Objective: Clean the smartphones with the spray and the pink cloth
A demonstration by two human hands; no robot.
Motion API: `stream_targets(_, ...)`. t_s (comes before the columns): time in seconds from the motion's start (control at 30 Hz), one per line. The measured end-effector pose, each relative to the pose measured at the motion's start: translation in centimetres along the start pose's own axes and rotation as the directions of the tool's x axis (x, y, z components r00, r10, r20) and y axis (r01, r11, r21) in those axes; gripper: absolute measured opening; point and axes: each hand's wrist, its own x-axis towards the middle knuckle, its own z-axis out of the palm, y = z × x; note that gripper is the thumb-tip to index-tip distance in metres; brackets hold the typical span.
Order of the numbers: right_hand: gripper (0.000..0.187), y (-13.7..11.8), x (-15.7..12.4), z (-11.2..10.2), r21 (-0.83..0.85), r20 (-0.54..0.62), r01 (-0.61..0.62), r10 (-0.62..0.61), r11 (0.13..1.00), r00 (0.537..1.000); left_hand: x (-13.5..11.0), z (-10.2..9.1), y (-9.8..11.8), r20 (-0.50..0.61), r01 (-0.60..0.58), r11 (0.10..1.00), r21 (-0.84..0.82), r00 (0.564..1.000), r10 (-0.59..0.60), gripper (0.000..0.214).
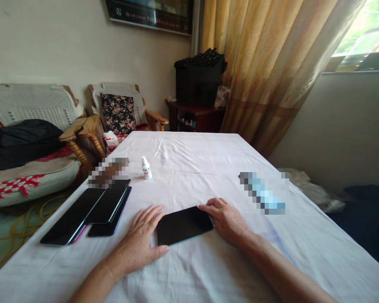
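A black smartphone (185, 226) lies screen up, slightly slanted, on the white cloth in front of me. My left hand (143, 235) spans its left end, with the forefinger at the upper corner and the thumb at the lower one. At the other end, my right hand (225, 216) has its fingers bent over the upper right corner; its thumb is hidden. To the left, several more phones (76, 214) lie in an overlapping pile, dark screens up. Behind them stands a small white bottle (147, 169) with a nozzle cap.
The white-covered table (189, 155) reaches away from me. Two blurred-out items lie on it, a brownish one (109, 171) at left and a light-blue one (263, 191) at right. Wooden armchairs (120, 109) stand beyond the left edge; a dark cabinet (196, 110) is behind.
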Motion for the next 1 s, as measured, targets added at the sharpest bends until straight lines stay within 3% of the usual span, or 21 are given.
stream_targets(0.3,0.07,-0.1,-3.4,-0.3,0.061,0.043,0.032,-0.035,0.998,0.998,-0.1,0.6,-0.4,-0.054,-0.01,1.0,-0.011,0.999,0.009,0.071)
stream_targets(0.67,0.049,-0.9,-0.3,0.0,-0.009,0.003,-0.035,0.035,0.999,0.999,0.0,0.3,-0.1,-0.014,-0.006,1.0,0.001,1.0,0.006,0.072)
stream_targets(0.9,0.064,-1.1,-3.1,0.0,0.006,0.019,-0.001,0.001,1.0,1.0,0.0,0.4,0.1,-0.022,0.0,1.0,-0.01,1.0,0.0,0.073)
stream_targets(1.0,0.058,-1.0,-4.2,0.3,0.03,-0.013,0.035,-0.035,0.999,0.999,0.0,0.4,0.1,-0.012,0.008,1.0,-0.014,1.0,-0.008,0.073)
